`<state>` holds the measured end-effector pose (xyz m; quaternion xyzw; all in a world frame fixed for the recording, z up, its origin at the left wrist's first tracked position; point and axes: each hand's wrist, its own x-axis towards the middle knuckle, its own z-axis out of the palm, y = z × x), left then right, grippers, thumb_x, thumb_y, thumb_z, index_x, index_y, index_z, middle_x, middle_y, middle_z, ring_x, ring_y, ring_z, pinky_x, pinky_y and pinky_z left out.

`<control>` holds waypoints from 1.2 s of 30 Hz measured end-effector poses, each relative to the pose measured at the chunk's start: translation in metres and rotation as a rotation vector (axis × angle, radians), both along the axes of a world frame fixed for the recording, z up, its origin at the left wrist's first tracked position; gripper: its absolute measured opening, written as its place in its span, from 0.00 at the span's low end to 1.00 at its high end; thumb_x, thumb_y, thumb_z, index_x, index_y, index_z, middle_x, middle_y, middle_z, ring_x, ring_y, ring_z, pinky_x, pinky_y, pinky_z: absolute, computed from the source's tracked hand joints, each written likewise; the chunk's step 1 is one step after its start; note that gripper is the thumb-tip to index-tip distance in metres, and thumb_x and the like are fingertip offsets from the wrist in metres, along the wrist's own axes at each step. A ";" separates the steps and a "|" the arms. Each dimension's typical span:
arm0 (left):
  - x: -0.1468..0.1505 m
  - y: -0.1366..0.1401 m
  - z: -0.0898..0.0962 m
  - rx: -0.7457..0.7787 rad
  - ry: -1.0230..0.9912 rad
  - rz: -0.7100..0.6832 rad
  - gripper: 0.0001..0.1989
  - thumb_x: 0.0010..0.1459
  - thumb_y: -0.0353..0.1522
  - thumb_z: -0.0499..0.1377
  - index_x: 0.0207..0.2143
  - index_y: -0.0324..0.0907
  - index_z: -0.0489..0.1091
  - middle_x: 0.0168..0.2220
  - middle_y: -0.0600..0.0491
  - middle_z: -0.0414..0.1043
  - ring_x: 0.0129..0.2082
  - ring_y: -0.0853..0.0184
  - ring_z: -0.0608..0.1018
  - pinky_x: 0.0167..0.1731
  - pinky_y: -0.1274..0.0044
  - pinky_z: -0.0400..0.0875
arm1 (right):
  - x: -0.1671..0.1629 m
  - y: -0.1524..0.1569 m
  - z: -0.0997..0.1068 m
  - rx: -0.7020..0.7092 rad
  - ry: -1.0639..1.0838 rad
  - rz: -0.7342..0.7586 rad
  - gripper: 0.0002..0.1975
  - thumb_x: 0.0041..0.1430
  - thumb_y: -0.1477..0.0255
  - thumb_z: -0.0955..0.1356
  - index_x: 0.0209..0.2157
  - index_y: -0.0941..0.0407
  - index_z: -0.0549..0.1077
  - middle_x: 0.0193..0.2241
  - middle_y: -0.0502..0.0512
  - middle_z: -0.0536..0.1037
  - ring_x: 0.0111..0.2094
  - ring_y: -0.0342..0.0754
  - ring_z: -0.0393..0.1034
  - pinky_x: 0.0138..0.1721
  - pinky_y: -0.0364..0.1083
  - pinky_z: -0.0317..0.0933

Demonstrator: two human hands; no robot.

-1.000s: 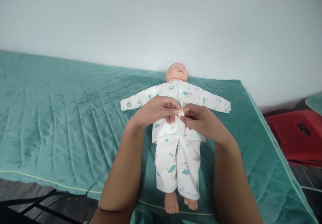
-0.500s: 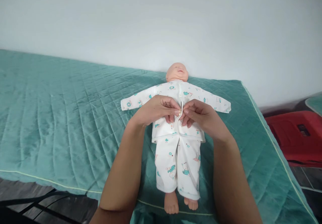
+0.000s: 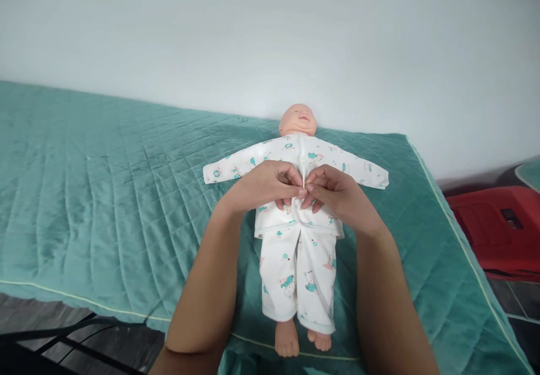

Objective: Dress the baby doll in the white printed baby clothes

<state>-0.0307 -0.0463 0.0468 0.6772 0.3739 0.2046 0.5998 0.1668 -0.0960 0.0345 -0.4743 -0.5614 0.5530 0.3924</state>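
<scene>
A baby doll [image 3: 297, 120] lies on its back, head toward the wall and bare feet toward me. It wears a white printed shirt [image 3: 278, 149] with both sleeves spread wide, and matching white pants [image 3: 280, 274]. Over the shirt's middle, my left hand [image 3: 274, 186] pinches one front edge between thumb and fingers. Facing it, my right hand [image 3: 333, 192] pinches the other edge, and the fingertips of both hands meet at the front opening. Whatever fastener lies between the fingertips is hidden.
A green quilted cover [image 3: 126, 195] with a pale piped edge spreads under the doll. Behind it rises a white wall [image 3: 253, 37]. A red plastic chair [image 3: 498, 229] stands beyond the right edge, and black metal bars [image 3: 71, 335] show at the lower left.
My fingertips have come closer together, and the shirt's two front edges now meet between them. A small yellowish spot at my left fingertips is no longer seen. The doll lies as before.
</scene>
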 end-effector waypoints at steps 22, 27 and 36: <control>0.000 -0.004 0.003 0.029 0.038 0.006 0.06 0.51 0.29 0.60 0.34 0.41 0.72 0.24 0.56 0.74 0.22 0.72 0.77 0.22 0.81 0.74 | -0.003 0.002 -0.001 -0.025 -0.050 -0.039 0.12 0.54 0.67 0.75 0.34 0.55 0.69 0.24 0.48 0.77 0.27 0.44 0.76 0.26 0.40 0.66; 0.002 -0.005 0.004 0.031 0.032 0.012 0.05 0.51 0.29 0.60 0.33 0.41 0.71 0.24 0.56 0.73 0.21 0.73 0.77 0.22 0.82 0.73 | -0.002 0.001 -0.002 -0.017 -0.051 -0.021 0.13 0.54 0.66 0.75 0.35 0.55 0.69 0.23 0.47 0.77 0.27 0.43 0.75 0.27 0.41 0.66; 0.001 -0.004 0.003 0.035 -0.009 0.041 0.07 0.51 0.27 0.60 0.35 0.42 0.67 0.25 0.58 0.71 0.19 0.74 0.74 0.19 0.82 0.70 | -0.001 0.001 -0.003 -0.002 -0.025 0.016 0.10 0.56 0.70 0.73 0.37 0.54 0.69 0.25 0.46 0.76 0.27 0.42 0.74 0.28 0.40 0.65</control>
